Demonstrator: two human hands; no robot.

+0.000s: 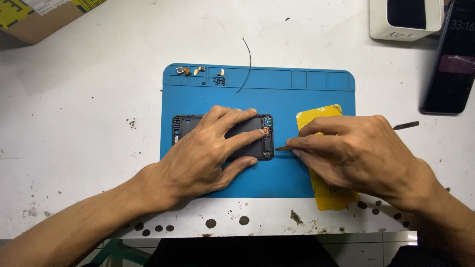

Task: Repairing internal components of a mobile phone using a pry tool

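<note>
An opened black phone body (184,126) lies flat on a blue work mat (277,94). My left hand (208,151) presses down on it, fingers spread across its middle. Small gold-coloured parts show at the phone's right end (266,131). My right hand (354,153) pinches a thin metal pry tool (283,148), its tip just to the right of the phone's end; the tool's other end sticks out past my hand (406,125). Under my right hand lies a yellow phone back cover (329,195).
Small components and screws (200,71) sit in the mat's top-left trays. A thin black wire (246,64) crosses the mat's top edge. A dark phone (452,64) and a white box (405,20) stand at the top right, a cardboard box (39,17) at the top left.
</note>
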